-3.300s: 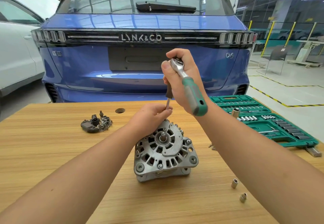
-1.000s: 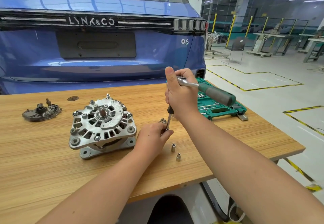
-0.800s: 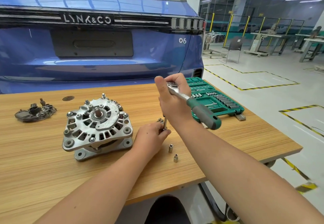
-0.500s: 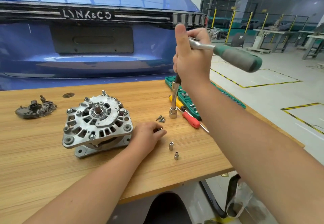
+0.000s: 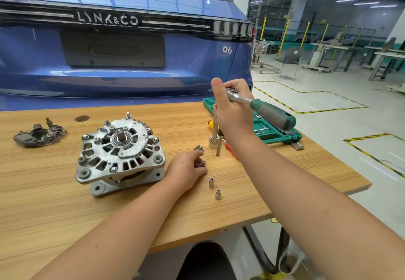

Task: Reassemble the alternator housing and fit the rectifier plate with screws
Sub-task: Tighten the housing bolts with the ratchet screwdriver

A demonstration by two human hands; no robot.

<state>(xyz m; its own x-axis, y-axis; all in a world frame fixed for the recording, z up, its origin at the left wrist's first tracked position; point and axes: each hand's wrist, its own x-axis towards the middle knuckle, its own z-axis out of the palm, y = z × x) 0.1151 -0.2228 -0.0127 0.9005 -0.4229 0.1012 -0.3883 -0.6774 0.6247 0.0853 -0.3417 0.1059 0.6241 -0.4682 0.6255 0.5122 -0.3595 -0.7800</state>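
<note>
Right hand [image 5: 232,113] grips ratchet [image 5: 263,110], extension pointing down for a socket swap, likely. Left hand [image 5: 186,170] pinches small socket [image 5: 203,162] just below it. Alternator [image 5: 119,152] left of both hands on desk [image 5: 54,203] — rectifier plate [image 5: 39,134] further left.

Both forearms are bare, with no sleeves, gloves or jewellery showing.

Bench [image 5: 54,203]: wood-grain top, light, smooth, low sheen. Alternator [image 5: 119,151]: cast metal, dull grey, rough and pitted. Plate [image 5: 39,134] left of alternator: dark, matt, grimy. Ratchet [image 5: 260,110]: polished bright metal head, matt green and grey plastic grip. Small sockets [image 5: 211,182] right of alternator: shiny metal. Case [image 5: 276,135]: green plastic. Car [image 5: 186,60]: glossy blue paint.
</note>
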